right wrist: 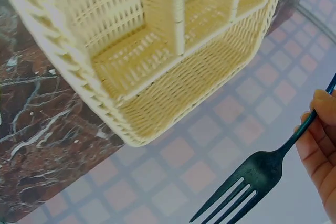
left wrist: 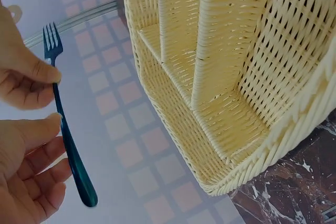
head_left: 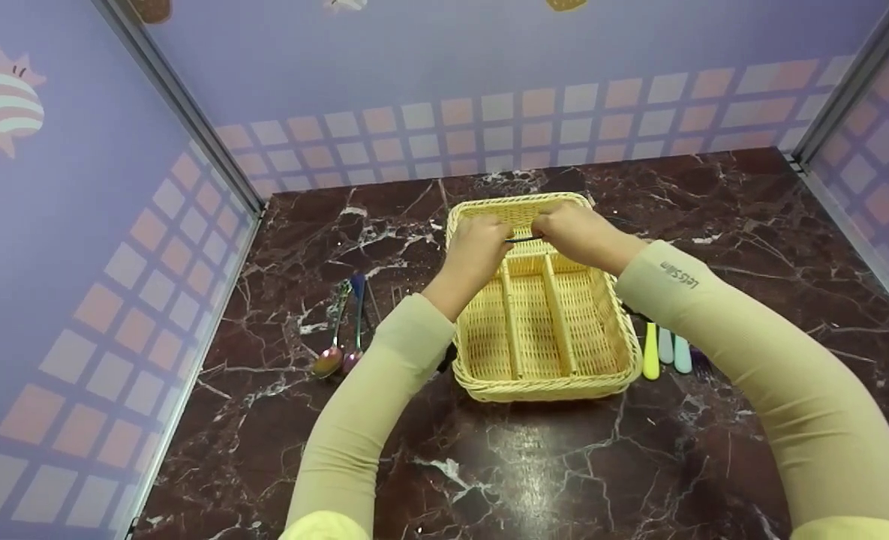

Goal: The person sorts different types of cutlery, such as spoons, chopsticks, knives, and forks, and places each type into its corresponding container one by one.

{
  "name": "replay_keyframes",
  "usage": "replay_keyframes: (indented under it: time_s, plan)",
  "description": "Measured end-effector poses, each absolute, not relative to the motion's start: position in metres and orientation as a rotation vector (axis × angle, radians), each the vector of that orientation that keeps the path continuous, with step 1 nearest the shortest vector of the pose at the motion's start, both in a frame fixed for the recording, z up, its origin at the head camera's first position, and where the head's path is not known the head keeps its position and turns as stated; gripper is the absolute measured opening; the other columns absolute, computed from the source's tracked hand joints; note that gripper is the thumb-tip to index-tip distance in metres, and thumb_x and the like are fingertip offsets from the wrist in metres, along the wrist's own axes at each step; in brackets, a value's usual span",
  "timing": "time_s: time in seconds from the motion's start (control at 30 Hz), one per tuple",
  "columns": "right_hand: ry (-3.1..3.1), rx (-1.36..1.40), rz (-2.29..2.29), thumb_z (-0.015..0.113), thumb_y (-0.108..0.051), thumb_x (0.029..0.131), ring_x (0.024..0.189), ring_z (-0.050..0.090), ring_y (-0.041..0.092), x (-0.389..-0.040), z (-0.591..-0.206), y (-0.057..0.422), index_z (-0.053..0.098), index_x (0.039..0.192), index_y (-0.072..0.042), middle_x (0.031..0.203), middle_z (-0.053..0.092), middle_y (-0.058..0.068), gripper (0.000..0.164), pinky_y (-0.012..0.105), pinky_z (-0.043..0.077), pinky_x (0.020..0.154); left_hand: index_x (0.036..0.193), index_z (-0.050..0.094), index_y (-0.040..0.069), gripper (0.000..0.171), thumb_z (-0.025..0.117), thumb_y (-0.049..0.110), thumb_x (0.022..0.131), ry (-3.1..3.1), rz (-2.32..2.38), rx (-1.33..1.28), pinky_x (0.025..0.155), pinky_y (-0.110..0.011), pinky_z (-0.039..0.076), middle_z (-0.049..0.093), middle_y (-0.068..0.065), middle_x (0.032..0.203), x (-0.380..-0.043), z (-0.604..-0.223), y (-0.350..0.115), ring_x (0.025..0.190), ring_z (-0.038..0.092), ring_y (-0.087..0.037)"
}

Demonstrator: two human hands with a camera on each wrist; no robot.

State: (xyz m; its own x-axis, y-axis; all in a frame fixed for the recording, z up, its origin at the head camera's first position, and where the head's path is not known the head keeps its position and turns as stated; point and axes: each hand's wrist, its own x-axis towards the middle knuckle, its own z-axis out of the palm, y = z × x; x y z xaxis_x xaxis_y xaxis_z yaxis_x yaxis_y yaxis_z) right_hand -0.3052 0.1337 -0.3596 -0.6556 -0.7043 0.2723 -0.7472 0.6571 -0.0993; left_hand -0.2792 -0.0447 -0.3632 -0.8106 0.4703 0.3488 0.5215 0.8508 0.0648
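Observation:
Both hands hold one dark blue-green metal fork (left wrist: 71,140) over the far end of a pale yellow woven basket (head_left: 549,388). My left hand (head_left: 476,251) pinches the handle between thumb and fingers; in the left wrist view the rounded handle end sticks out past it. Closer to the tines, my right hand (head_left: 583,234) grips the fork's neck area, and in the right wrist view the fork head (right wrist: 257,174) extends clear of the fingers. Between the hands, the head view shows just a short dark stretch of handle. Three long compartments and one crosswise far compartment divide the basket.
Left of the basket lie shiny multicoloured spoons (head_left: 329,361) on the dark marbled table (head_left: 264,420). On its right side are utensils with yellow (head_left: 651,352), grey and light blue handles, partly under the right forearm. Patterned panels (head_left: 489,90) enclose the table's back and sides.

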Motion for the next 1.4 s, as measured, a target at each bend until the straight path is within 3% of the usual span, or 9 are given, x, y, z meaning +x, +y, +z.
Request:
replay_keyframes:
  time_s: [0.13,0.33,0.57,0.8,0.9,1.03,1.1,1.3,1.4]
  plan:
    - [-2.652,1.203,0.278,0.056,0.008,0.08,0.076,0.061,0.033,-0.305,-0.36,0.129,0.064,0.081,0.004,0.081,0.063,0.018,0.009,0.04,0.051,0.072,0.083,0.07,0.007,0.008,0.065,0.014,0.081,-2.692,-0.099,-0.78,0.072,-0.034,0.048,0.066,-0.005,0.082,-0.283,-0.366,-0.044,0.079,0.063,-0.024]
    - [-2.66,1.146,0.257,0.055,0.008,0.079,0.075,0.06,0.033,-0.307,-0.359,0.128,0.063,0.08,0.003,0.08,0.062,0.017,0.01,0.04,0.051,0.069,0.085,0.07,0.007,0.01,0.064,0.015,0.082,-2.758,-0.098,-0.764,0.07,-0.034,0.051,0.065,-0.007,0.086,-0.293,-0.366,-0.04,0.081,0.063,-0.024]
    - [-2.616,0.954,0.484,0.055,0.006,0.08,0.087,0.056,0.036,-0.311,-0.352,0.151,0.063,0.095,0.007,0.09,0.06,0.02,0.017,0.044,0.047,0.08,0.077,0.069,0.008,0.011,0.059,0.009,0.081,-2.72,-0.058,-0.667,0.066,-0.035,0.051,0.066,-0.006,0.081,-0.319,-0.374,-0.038,0.075,0.064,-0.024]
    - [-2.626,0.754,0.638,0.055,0.004,0.082,0.093,0.054,0.04,-0.316,-0.35,0.185,0.061,0.098,0.008,0.096,0.06,0.024,0.018,0.049,0.042,0.086,0.085,0.072,0.01,0.023,0.051,0.001,0.087,-2.881,0.062,-0.486,0.066,-0.038,0.054,0.068,-0.007,0.088,-0.352,-0.392,-0.038,0.081,0.066,-0.024]
    - [-2.669,0.694,0.669,0.055,0.002,0.084,0.093,0.054,0.039,-0.317,-0.353,0.196,0.061,0.1,0.007,0.098,0.059,0.024,0.018,0.049,0.042,0.085,0.084,0.072,0.011,0.022,0.052,0.003,0.088,-2.921,0.188,-0.411,0.057,-0.039,0.053,0.068,-0.005,0.085,-0.365,-0.401,-0.032,0.075,0.066,-0.021]
    - [-2.703,0.654,0.693,0.057,0.0,0.084,0.088,0.055,0.037,-0.315,-0.357,0.208,0.062,0.098,0.007,0.095,0.059,0.022,0.016,0.048,0.043,0.082,0.08,0.069,0.018,0.024,0.05,0.006,0.088,-2.87,0.369,-0.393,0.044,-0.034,0.047,0.068,0.001,0.079,-0.415,-0.458,-0.025,0.064,0.063,-0.015]
    - [-2.707,0.648,0.687,0.058,0.001,0.084,0.086,0.055,0.036,-0.314,-0.36,0.213,0.062,0.098,0.007,0.093,0.059,0.022,0.015,0.048,0.044,0.079,0.08,0.067,0.019,0.025,0.048,0.006,0.09,-2.888,0.436,-0.39,0.044,-0.03,0.045,0.067,0.004,0.08,-0.427,-0.473,-0.019,0.065,0.061,-0.011]
    - [-2.742,0.623,0.681,0.056,0.0,0.085,0.082,0.055,0.034,-0.311,-0.368,0.227,0.062,0.098,0.007,0.092,0.059,0.022,0.016,0.047,0.045,0.076,0.082,0.067,0.019,0.031,0.042,0.006,0.094,-2.962,0.5,-0.378,0.046,-0.03,0.046,0.067,0.004,0.08,-0.421,-0.47,-0.011,0.064,0.059,-0.009]
    - [-2.764,0.615,0.682,0.055,0.0,0.085,0.083,0.055,0.034,-0.31,-0.368,0.232,0.062,0.099,0.007,0.093,0.06,0.022,0.017,0.047,0.045,0.076,0.079,0.068,0.018,0.027,0.046,0.009,0.092,-2.871,0.439,-0.444,0.044,-0.033,0.046,0.067,0.001,0.077,-0.473,-0.537,-0.021,0.061,0.06,-0.014]
